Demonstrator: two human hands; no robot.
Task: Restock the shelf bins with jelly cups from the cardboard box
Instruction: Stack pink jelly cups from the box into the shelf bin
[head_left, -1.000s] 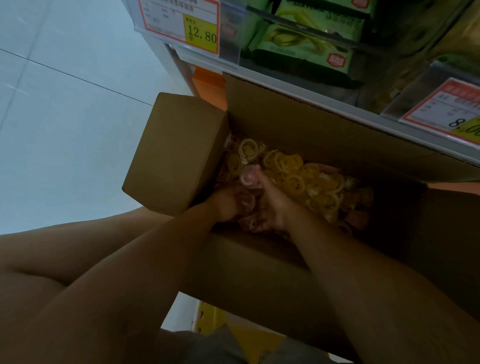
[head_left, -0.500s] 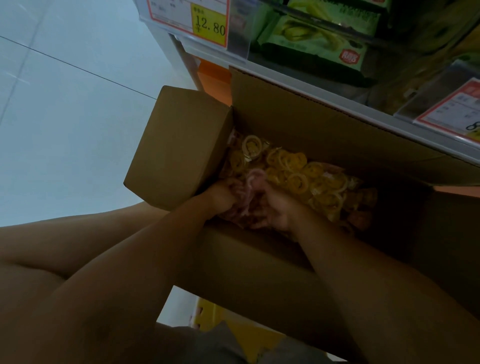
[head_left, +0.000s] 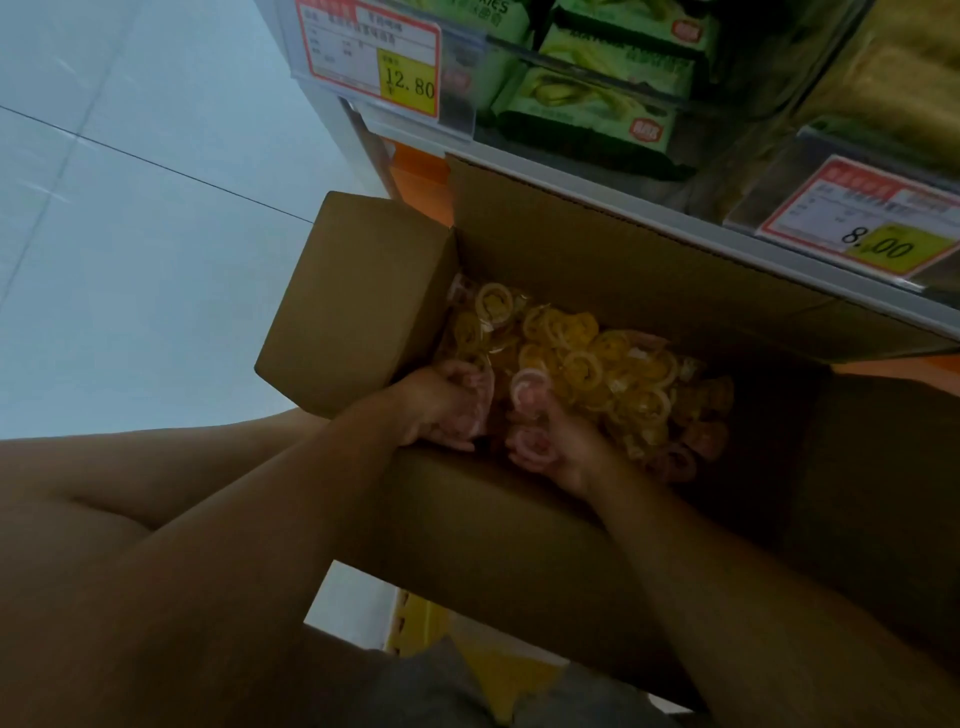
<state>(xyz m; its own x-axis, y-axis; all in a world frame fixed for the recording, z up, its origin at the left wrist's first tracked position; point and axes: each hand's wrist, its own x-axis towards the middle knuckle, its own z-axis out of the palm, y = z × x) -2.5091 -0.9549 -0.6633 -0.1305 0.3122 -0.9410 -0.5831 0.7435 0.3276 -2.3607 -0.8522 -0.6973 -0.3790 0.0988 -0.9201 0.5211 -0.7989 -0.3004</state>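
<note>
A pale tiled floor (head_left: 130, 218) fills the left of the head view. Beside it, a person's two bare forearms reach into an open cardboard box (head_left: 358, 301) below a shop shelf (head_left: 675, 218). The forearms hide much of the box's near wall, and its right end is lost in deep shadow.

At the box's near left corner, the left hand (head_left: 441, 405) is curled round a clutch of pink jelly cups (head_left: 597, 358); how many it holds cannot be made out. Just to its right, against the near wall, the right hand (head_left: 561, 447) grasps more pink ones, with one ringed cup raised at the fingertips and another cradled in the palm.

The cups lie loose in a heap across the box floor, from the far left corner towards the dim right end. They are small, round and translucent, mostly yellow with pink ones mixed in, and each shows a pale circular rim.

Above, price labels read 12.80 (head_left: 374, 52) and 8.00 (head_left: 857, 223); their small print is illegible. Green packets (head_left: 587, 104) are stacked between them, cut off by the top edge.
</note>
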